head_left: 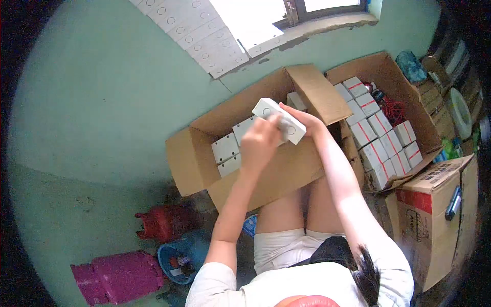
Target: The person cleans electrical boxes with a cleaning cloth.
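Note:
A long white box (290, 121) with round marks on its face is held tilted above an open cardboard box (271, 176). My right hand (302, 116) grips it along its far right side, fingers wrapped round it. My left hand (262, 140) is at the front of the white box, blurred by motion, so its fingers are hard to make out. Inside the cardboard box lie other white boxes (225, 148) with small dark dots, partly hidden by my left hand and forearm.
On the right, another cardboard box (353, 71) holds several white boxes (379, 124) with red stripes and red wires (393, 111). A closed carton (434, 230) bears a dark object (453, 203). Gas cylinders (128, 279) and a blue bucket (176, 261) stand lower left.

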Motion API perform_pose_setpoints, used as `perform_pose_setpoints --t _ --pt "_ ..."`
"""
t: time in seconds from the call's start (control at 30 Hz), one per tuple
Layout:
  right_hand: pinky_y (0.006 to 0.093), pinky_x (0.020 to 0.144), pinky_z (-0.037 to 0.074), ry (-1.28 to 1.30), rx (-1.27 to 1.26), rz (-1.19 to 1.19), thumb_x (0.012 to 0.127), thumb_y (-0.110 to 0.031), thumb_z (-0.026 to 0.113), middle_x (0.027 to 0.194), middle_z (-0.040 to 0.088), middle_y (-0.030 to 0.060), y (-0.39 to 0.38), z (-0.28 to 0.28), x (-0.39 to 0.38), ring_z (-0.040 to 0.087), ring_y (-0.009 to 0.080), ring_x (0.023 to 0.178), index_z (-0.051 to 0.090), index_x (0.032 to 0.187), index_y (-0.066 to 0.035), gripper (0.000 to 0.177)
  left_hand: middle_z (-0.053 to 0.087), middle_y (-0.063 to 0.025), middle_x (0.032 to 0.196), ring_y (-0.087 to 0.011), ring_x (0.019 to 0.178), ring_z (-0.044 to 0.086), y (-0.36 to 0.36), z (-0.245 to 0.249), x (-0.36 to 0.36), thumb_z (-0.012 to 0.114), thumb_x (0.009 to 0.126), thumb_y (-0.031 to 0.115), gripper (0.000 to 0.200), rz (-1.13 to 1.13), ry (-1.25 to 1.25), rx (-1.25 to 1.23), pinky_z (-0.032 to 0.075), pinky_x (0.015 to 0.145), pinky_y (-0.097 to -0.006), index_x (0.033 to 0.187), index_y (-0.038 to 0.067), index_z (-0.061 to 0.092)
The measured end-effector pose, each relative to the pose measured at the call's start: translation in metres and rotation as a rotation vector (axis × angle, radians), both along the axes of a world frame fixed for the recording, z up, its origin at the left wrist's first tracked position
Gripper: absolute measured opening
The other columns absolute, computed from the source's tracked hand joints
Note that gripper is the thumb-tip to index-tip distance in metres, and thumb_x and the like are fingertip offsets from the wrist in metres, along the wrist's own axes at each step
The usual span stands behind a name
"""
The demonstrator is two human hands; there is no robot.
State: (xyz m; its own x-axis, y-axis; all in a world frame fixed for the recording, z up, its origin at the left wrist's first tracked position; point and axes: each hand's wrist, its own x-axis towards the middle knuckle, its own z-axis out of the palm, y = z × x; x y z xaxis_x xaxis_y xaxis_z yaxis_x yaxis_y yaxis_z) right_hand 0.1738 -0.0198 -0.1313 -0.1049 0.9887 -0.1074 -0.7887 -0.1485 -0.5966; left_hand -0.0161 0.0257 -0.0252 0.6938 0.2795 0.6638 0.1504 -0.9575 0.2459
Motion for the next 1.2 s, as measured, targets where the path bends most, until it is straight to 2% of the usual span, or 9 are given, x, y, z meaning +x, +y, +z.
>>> perform_pose_setpoints --t 0.13,0.2,0.33,0.53,0.7,0.8,0.93,1.03,1.2 --pt "0.0311 0.08 0.056 -0.134 -0.088 -0.039 0.1 -0.051 0.047 0.118 0.066 0.0054 -0.003 0.014 -0.004 0.065 0.0145 0.098 0.056 0.132 -0.011 0.052 0.056 -0.0064 0.08 -0.0266 0.067 0.062 0.011 0.009 0.004 0.066 0.08 0.01 0.04 0.214 -0.104 -0.157 0.054 0.059 -0.038 0.118 0.02 0.064" --pt "0.0311 0.08 0.056 0.07 -0.048 0.004 0.099 -0.051 0.047 0.115 0.067 0.006 -0.004 0.017 -0.004 0.066 0.0161 0.097 0.057 0.131 -0.01 0.053 0.057 -0.0066 0.08 -0.0266 0.067 0.062 -0.013 -0.008 0.0 0.067 0.079 0.01 0.04 0.025 0.066 0.096 0.053 0.059 -0.0388 0.118 0.02 0.064" --pt "0.0304 0.079 0.056 0.098 -0.074 0.012 0.099 -0.05 0.049 0.112 0.068 0.0069 -0.012 0.021 -0.006 0.067 0.0165 0.096 0.061 0.126 -0.009 0.051 0.059 -0.0074 0.078 -0.0264 0.065 0.063 -0.032 -0.011 -0.003 0.069 0.077 0.006 0.043 -0.221 0.09 0.148 0.054 0.058 -0.0389 0.118 0.018 0.066" --pt "0.0313 0.081 0.056 -0.141 -0.103 -0.083 0.1 -0.051 0.046 0.115 0.067 0.0058 -0.012 0.013 -0.005 0.066 0.0147 0.097 0.057 0.131 -0.01 0.053 0.056 -0.0101 0.082 -0.0292 0.075 0.064 0.004 0.02 0.006 0.065 0.082 0.012 0.036 0.188 -0.008 -0.002 0.054 0.064 -0.0419 0.117 0.016 0.065" --pt "0.0312 0.085 0.054 0.027 -0.028 -0.06 0.1 -0.048 0.047 0.118 0.065 0.0063 -0.009 0.008 -0.005 0.064 0.0151 0.102 0.054 0.132 -0.008 0.051 0.057 -0.0082 0.079 -0.0288 0.07 0.064 -0.035 0.01 -0.008 0.067 0.08 0.016 0.036 -0.089 0.215 0.136 0.053 0.062 -0.0416 0.116 0.017 0.065" --pt "0.0302 0.083 0.054 -0.032 -0.082 -0.084 0.101 -0.046 0.047 0.115 0.066 0.0062 -0.016 0.018 -0.011 0.065 0.0142 0.099 0.055 0.13 -0.006 0.05 0.058 -0.0061 0.079 -0.0248 0.067 0.063 -0.021 0.019 -0.012 0.066 0.081 0.018 0.032 -0.068 0.2 0.221 0.052 0.058 -0.0373 0.112 0.016 0.065" --pt "0.0291 0.077 0.055 -0.1 -0.066 -0.137 0.101 -0.042 0.048 0.109 0.067 0.0036 -0.01 0.01 -0.008 0.065 0.0122 0.094 0.056 0.126 -0.005 0.045 0.06 -0.0077 0.08 -0.0277 0.069 0.064 0.008 0.026 -0.006 0.068 0.079 0.02 0.036 0.233 0.078 0.159 0.054 0.062 -0.0418 0.114 0.018 0.065" --pt "0.0297 0.08 0.055 -0.072 -0.067 -0.14 0.1 -0.038 0.054 0.114 0.066 0.007 -0.013 0.018 -0.009 0.065 0.014 0.097 0.055 0.128 -0.003 0.045 0.062 -0.0068 0.084 -0.0273 0.071 0.066 -0.02 0.016 -0.012 0.068 0.078 0.018 0.03 0.099 0.285 0.172 0.055 0.061 -0.0388 0.107 0.016 0.066" --pt "0.0304 0.083 0.055 -0.125 -0.021 -0.196 0.098 -0.032 0.058 0.116 0.065 0.0082 -0.025 0.014 -0.006 0.065 0.0159 0.099 0.053 0.13 -0.004 0.044 0.063 -0.0071 0.084 -0.0265 0.072 0.066 -0.018 0.009 -0.031 0.067 0.079 0.019 0.029 -0.098 0.27 0.132 0.055 0.061 -0.0382 0.107 0.016 0.066"
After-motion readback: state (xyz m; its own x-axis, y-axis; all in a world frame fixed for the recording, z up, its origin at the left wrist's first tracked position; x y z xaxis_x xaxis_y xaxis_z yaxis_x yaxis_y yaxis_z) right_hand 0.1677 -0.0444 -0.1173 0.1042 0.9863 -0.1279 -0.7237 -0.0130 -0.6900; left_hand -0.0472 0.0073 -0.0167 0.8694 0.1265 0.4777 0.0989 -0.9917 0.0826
